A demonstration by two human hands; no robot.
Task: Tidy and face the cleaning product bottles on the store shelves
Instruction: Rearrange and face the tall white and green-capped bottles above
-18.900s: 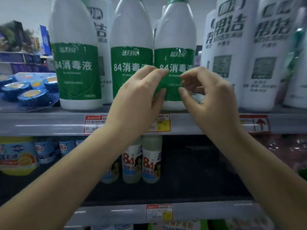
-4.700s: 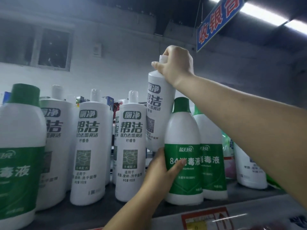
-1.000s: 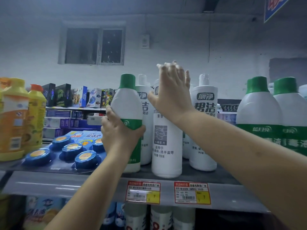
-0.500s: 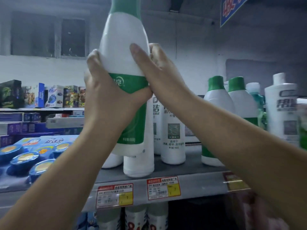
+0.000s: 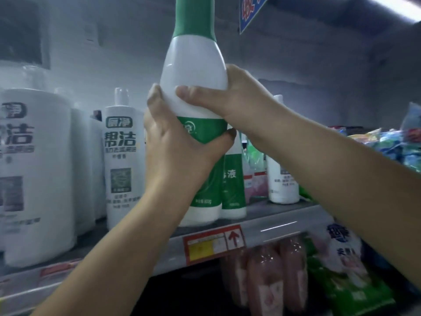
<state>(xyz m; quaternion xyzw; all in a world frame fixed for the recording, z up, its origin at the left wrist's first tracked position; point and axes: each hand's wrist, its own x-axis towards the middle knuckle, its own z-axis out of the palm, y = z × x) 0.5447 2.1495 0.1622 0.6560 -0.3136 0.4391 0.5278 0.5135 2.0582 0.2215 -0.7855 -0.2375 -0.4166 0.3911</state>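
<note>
Both grips wrapped round one bottle (image 5: 193, 71): left hand (image 5: 180, 151) clasping the green label band, right hand (image 5: 230, 103) clamped on the white shoulder just above. Bottle upright, base at or just above the shelf (image 5: 280, 222) edge, touching a matching green-label bottle (image 5: 234, 179) on its right; cannot tell whether fully set down. Label turned partly aside, logo only half showing.

Step in hand, by the look of it: placing and facing this bottle in the green-label row. Next move calls for a settle onto the shelf, a twist until the label fronts, then a nudge flush with its neighbour and the tall white bottle (image 5: 121, 156) to the left.

Against half a second ago: same two-handed hold, but bottle lowered, and carried rightward along the shelf, with the red arrow tag (image 5: 215, 244) now below.
</note>
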